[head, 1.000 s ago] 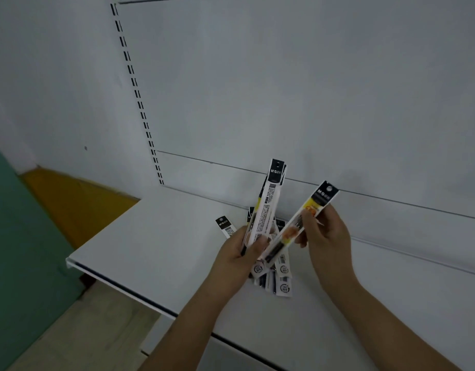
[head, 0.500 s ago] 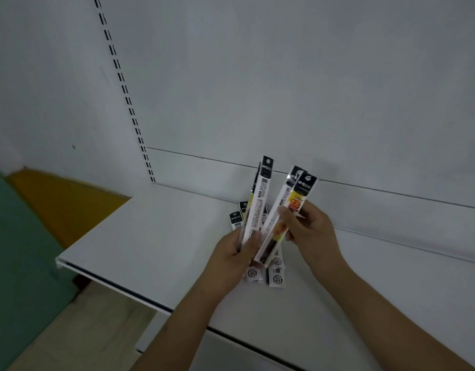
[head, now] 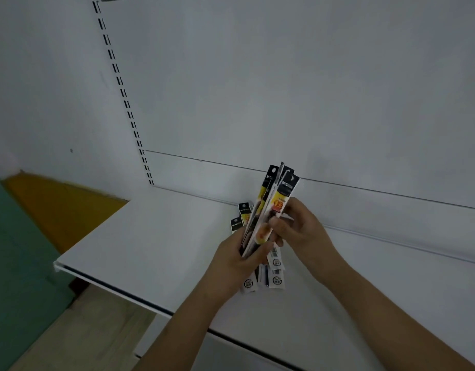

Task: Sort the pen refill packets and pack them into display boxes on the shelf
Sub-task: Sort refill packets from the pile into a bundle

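Sorting is in progress. The left hand (head: 237, 259) grips a fan of pen refill packets (head: 263, 210) above the shelf (head: 140, 245); the right hand (head: 297, 231) pinches the front packet (head: 280, 202) against the fan. More packets (head: 275, 277) lie on the shelf beneath (count unclear). No display box is visible, so packing appears not yet started.

Head view, forward and down, close over white shelf (head: 140, 250).
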Tool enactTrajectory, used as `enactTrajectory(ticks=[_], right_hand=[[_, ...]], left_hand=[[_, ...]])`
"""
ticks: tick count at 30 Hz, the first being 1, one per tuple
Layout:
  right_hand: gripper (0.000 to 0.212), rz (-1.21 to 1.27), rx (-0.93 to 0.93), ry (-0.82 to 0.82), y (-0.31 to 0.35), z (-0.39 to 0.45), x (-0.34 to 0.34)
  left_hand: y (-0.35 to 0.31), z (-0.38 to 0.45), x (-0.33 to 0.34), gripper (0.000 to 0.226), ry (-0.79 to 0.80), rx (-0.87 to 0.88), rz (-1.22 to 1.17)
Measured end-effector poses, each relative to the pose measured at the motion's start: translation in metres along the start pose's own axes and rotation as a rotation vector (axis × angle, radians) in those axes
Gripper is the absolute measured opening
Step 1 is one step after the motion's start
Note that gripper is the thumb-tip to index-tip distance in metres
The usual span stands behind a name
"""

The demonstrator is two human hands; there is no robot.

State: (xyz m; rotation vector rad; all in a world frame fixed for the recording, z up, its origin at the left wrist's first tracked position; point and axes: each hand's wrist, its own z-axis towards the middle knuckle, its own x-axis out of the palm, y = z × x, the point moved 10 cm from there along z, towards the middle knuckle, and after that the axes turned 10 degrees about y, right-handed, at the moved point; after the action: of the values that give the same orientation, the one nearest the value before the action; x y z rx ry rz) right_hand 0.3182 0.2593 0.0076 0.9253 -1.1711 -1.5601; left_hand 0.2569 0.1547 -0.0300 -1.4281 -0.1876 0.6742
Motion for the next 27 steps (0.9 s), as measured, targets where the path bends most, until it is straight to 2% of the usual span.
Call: enactTrajectory(ticks=[2, 3, 5, 8, 9, 11, 13, 16, 19, 21, 23, 25, 27], right_hand=[[0.059, -0.094, 0.012, -0.015, -0.001, 0.000, 0.001], [0.058, -0.173, 0.011, -0.030, 0.000, -0.001, 0.001], [0.045, -0.237, 0.002, -0.072, 0.004, -0.003, 0.000], [0.008, -0.238, -0.011, -0.140, 0.010, -0.006, -0.007], [0.005, -0.231, -0.011, -0.155, 0.010, -0.007, -0.010], [0.011, -0.194, -0.016, -0.192, 0.011, -0.007, -0.019], [0.016, -0.134, -0.027, -0.221, 0.013, -0.008, -0.027], [0.014, -0.081, -0.036, -0.192, 0.013, -0.004, -0.029], [0.016, -0.256, -0.030, -0.101, 0.013, 0.000, -0.018], [0.005, -0.363, -0.048, -0.057, 0.016, 0.000, -0.010], [0.011, -0.387, -0.081, -0.091, 0.023, -0.002, -0.013], [0.018, -0.367, -0.097, -0.152, 0.027, -0.003, -0.023], [0.020, -0.372, -0.107, -0.174, 0.030, -0.003, -0.028]], left_hand=[[0.001, -0.002, 0.000, 0.010, -0.019, 0.009, 0.163], [0.000, -0.002, 0.001, 0.012, -0.027, 0.017, 0.272], [-0.002, -0.003, 0.002, 0.017, -0.061, 0.046, 0.411], [-0.006, -0.001, 0.000, 0.026, -0.095, 0.066, 0.459], [-0.007, 0.000, 0.001, 0.031, -0.086, 0.063, 0.483], [-0.009, 0.001, 0.008, 0.039, -0.021, 0.081, 0.448], [-0.012, 0.001, 0.014, 0.037, 0.036, 0.101, 0.375], [-0.012, 0.002, 0.010, 0.035, 0.040, 0.116, 0.334], [-0.008, 0.004, 0.008, 0.047, 0.031, 0.122, 0.326], [-0.005, 0.004, 0.011, 0.051, 0.059, 0.102, 0.281], [-0.006, 0.004, 0.013, 0.041, 0.076, 0.101, 0.244], [-0.010, 0.003, 0.013, 0.019, 0.080, 0.118, 0.245], [-0.012, 0.004, 0.012, 0.013, 0.073, 0.130, 0.264]])
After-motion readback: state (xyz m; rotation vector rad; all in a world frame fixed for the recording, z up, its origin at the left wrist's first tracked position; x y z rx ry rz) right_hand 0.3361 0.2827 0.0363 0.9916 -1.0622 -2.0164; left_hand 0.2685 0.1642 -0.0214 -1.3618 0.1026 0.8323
